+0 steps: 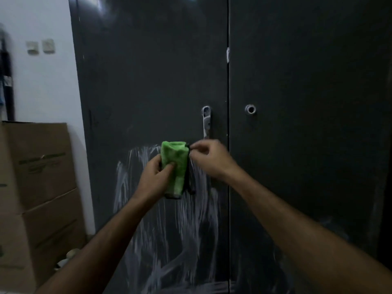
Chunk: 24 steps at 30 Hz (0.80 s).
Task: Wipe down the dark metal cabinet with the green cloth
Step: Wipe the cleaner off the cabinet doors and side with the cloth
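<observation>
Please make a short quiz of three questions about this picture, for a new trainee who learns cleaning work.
1. True or false: the green cloth is spread flat on the cabinet door.
2. Which hand pinches the cloth's upper right edge? A) left hand B) right hand
3. Fill in: white wipe streaks run mostly ____ the silver handle.

Key: 1 false, it is folded and held in both hands; 2 B; 3 below.

Centre frame: left hand grips folded green cloth; right hand pinches its upper right edge, before streaked dark cabinet.
</observation>
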Available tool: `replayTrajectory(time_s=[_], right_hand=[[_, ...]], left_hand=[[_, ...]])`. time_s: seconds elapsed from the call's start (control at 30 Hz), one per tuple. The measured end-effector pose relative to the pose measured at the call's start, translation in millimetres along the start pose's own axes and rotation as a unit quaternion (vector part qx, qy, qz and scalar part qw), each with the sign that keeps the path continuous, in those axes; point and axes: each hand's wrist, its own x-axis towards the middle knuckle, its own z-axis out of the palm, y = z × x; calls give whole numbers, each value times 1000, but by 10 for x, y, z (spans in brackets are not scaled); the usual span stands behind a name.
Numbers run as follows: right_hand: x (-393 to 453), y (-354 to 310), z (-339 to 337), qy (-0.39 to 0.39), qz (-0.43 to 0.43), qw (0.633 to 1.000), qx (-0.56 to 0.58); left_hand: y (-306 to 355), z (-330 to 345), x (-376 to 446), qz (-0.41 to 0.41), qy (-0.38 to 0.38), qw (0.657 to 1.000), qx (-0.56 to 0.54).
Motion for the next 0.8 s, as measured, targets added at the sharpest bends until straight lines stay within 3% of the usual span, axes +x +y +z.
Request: replayTrajectory(time_s=[0.07, 0.13, 0.2, 0.3, 0.43, 0.6, 0.67, 0.8], right_hand=[[162, -122, -162, 105, -46, 989, -97], [303, -210, -224, 174, -115, 945, -250], [437, -255, -184, 200, -155, 901, -352], [640, -302, -21, 181, -133, 900, -373], [814, -197, 145, 164, -101, 895, -403], [881, -39, 192, 187, -130, 863, -452], [896, -12, 212, 193, -137, 855, -461], [928, 56, 205, 212, -165, 837, -477]], left_hand=[[-7, -166, 24, 43, 35, 993, 109], [-71, -385, 81, 97, 77, 955, 270], [-170, -602, 184, 117, 118, 902, 399], [-300, -798, 371, 124, 153, 847, 494], [-391, -862, 584, 119, 210, 819, 521], [-427, -700, 882, 148, 289, 872, 367], [-470, -613, 934, 184, 325, 871, 320], [-660, -388, 949, 273, 258, 826, 421]])
